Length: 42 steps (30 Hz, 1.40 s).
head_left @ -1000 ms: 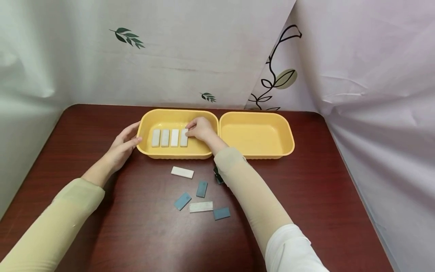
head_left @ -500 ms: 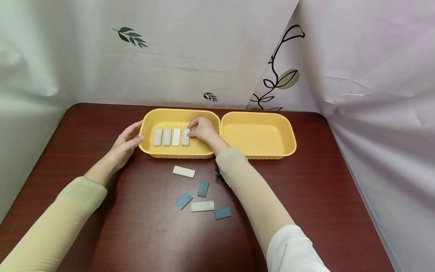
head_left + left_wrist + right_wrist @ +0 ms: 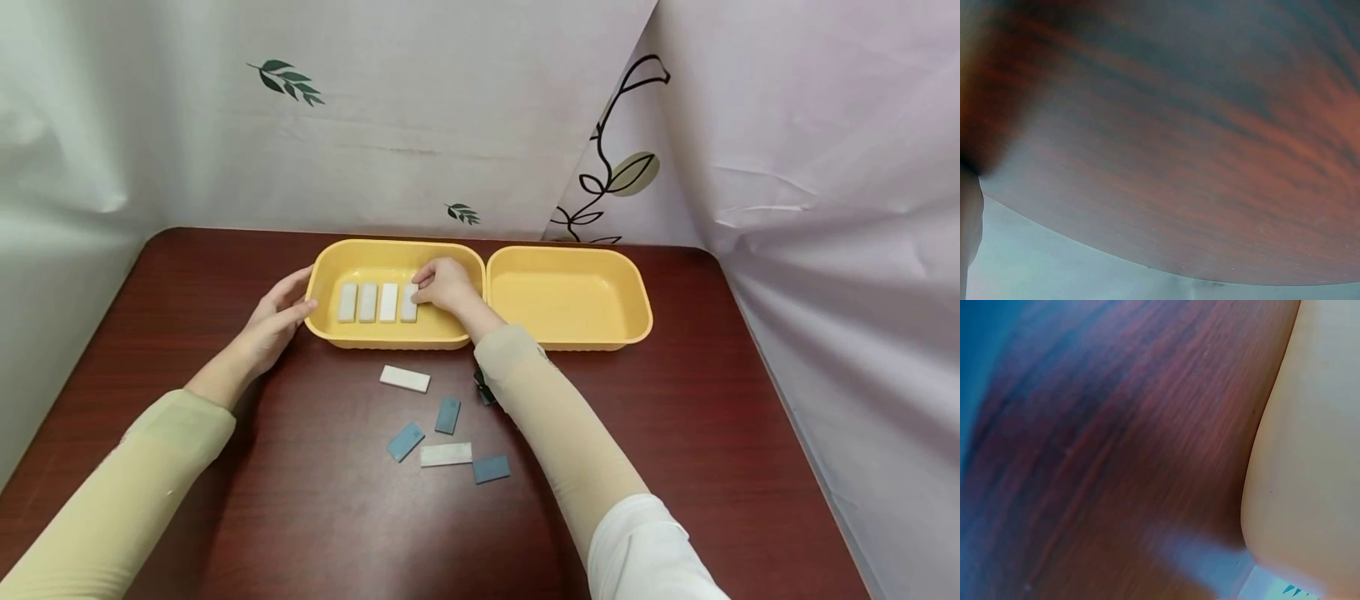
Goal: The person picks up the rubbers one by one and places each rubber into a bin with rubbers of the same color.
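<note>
My left hand point(image 3: 272, 323) holds the left end of the left yellow tray point(image 3: 397, 342), its thumb over the rim and its fingers along the outer wall. Inside that tray several flat, whitish rectangular blocks stand side by side in a row, among them a bright white block point(image 3: 387, 302). At the row's right end, my right hand point(image 3: 446, 286) pinches a pale grey-white block point(image 3: 408, 304) between thumb and fingers. Neither wrist view shows the blocks; the left one shows mostly tabletop point(image 3: 1179, 156), the right one tabletop beside a pale, close surface point(image 3: 1310, 456).
A second yellow tray point(image 3: 570, 300) adjoins the first on the right. On the table lie a white block point(image 3: 405, 378), a longer whitish block point(image 3: 446, 454) and several blue-grey blocks point(image 3: 447, 416). A dark object point(image 3: 483, 387) is partly hidden by the right sleeve. Curtains surround the table.
The head view shifts slightly. Both hands keep their places at the left tray, and the blocks look unmoved.
</note>
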Motion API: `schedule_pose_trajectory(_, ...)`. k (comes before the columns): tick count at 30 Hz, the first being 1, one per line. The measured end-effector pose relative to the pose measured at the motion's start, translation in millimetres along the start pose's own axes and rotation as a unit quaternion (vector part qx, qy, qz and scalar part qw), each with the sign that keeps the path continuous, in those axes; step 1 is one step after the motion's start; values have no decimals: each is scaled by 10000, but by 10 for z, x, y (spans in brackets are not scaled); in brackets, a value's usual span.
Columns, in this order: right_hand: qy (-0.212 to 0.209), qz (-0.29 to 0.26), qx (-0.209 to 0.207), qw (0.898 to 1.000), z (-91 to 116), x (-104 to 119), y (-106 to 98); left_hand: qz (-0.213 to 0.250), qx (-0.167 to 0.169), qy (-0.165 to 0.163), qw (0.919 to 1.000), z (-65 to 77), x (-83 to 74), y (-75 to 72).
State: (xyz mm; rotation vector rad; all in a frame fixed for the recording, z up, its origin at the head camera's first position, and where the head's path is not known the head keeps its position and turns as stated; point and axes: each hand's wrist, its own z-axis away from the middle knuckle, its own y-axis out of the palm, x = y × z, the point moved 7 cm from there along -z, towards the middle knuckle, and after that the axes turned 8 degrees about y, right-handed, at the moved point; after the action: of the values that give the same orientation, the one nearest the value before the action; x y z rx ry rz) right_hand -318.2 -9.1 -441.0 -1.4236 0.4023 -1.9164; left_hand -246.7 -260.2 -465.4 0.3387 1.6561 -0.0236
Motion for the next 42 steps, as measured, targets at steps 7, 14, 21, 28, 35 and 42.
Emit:
schedule_pose_trajectory(7, 25, 57, 8, 10000, -8, -8, 5, 28, -15, 33, 10000, -7, 6, -1)
schedule_pose_trajectory(14, 31, 80, 9, 10000, -32, -20, 19, 32, -18, 3, 10000, 3, 4, 2)
schedule_pose_trajectory(21, 45, 40, 13, 10000, -24, -25, 14, 48, -39, 14, 10000, 9, 5, 7)
schedule_pose_trajectory(28, 104, 41, -1, 9999, -26, -22, 16, 70, -32, 62, 10000, 0, -3, 13)
schedule_pose_trajectory(35, 56, 63, 33, 10000, -20, -6, 25, 111, -29, 84, 9999, -2, -9, 12)
schedule_pose_trajectory(42, 113, 55, -30, 9999, -12, -11, 22, 77, -31, 43, 10000, 1, -6, 11)
